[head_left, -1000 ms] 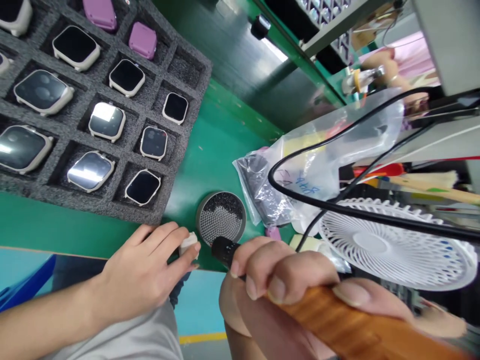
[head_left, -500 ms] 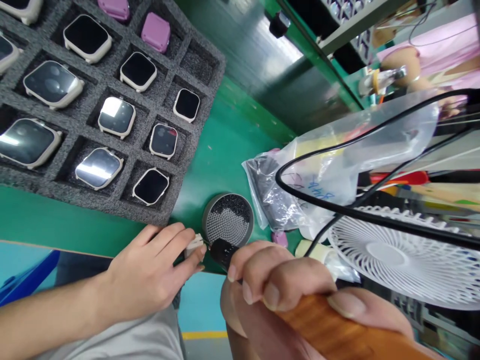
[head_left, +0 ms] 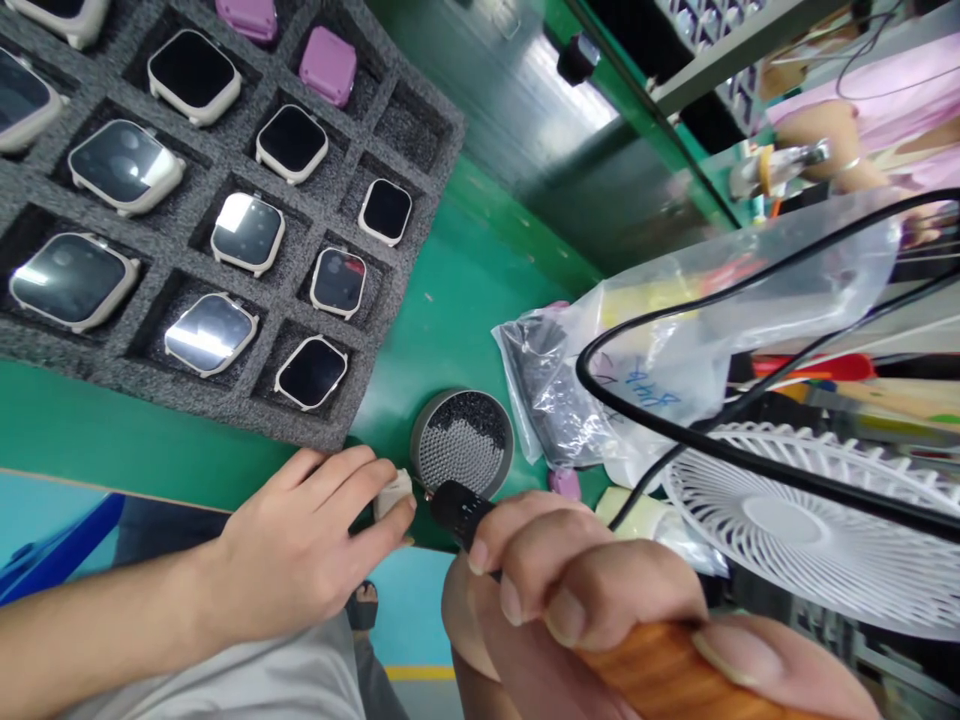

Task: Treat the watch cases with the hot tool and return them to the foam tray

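My left hand (head_left: 307,545) pinches a small cream watch case (head_left: 394,495) between fingers and thumb, at the green bench's near edge. My right hand (head_left: 577,590) grips a wooden handle (head_left: 645,672), which ends in a black ribbed tool head (head_left: 459,513). A thin tip at that head's end reaches the cream case, but the exact contact is too small to tell. Just beyond both hands stands a round metal tin (head_left: 463,440) filled with dark bristles. Part of the case is hidden by my left fingers.
A grey foam tray (head_left: 337,190) holds several watches, including a pink one (head_left: 328,66). On the green bench (head_left: 442,320) lie a plastic bag (head_left: 645,370) and a black cable (head_left: 750,455). A white fan (head_left: 810,530) stands right. A co-worker's arm (head_left: 821,135) shows beyond.
The whole scene has shifted slightly right in view. The black tool head has moved closer to the cream case, and the wooden handle sits lower and further right.
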The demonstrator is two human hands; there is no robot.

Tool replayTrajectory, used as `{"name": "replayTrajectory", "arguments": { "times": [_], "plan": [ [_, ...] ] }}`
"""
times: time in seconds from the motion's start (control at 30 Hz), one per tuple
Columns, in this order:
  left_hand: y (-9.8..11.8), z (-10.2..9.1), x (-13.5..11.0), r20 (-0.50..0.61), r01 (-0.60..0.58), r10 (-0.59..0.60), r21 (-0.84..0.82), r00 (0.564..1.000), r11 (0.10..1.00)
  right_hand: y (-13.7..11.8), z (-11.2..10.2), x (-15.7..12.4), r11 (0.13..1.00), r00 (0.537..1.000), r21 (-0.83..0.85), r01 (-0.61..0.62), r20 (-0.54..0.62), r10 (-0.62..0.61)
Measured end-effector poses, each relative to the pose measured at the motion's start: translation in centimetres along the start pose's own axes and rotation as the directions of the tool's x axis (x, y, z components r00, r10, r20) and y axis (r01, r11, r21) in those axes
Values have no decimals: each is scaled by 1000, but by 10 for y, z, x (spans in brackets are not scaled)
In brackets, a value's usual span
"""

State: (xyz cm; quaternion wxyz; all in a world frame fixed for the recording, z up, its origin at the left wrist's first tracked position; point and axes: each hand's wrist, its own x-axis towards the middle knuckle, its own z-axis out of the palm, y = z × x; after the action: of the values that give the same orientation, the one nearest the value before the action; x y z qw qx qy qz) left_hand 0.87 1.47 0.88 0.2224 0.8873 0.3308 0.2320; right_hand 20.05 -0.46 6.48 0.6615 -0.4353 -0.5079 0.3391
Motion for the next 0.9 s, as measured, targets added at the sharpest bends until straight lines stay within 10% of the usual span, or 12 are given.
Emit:
{"name": "replayTrajectory", "arguments": {
  "times": [0.9],
  "plan": [
    [0,1,4,-36,-1,1,2,999,1000,6,-11,-3,997,999,-83,7,34,-4]
  ]
}}
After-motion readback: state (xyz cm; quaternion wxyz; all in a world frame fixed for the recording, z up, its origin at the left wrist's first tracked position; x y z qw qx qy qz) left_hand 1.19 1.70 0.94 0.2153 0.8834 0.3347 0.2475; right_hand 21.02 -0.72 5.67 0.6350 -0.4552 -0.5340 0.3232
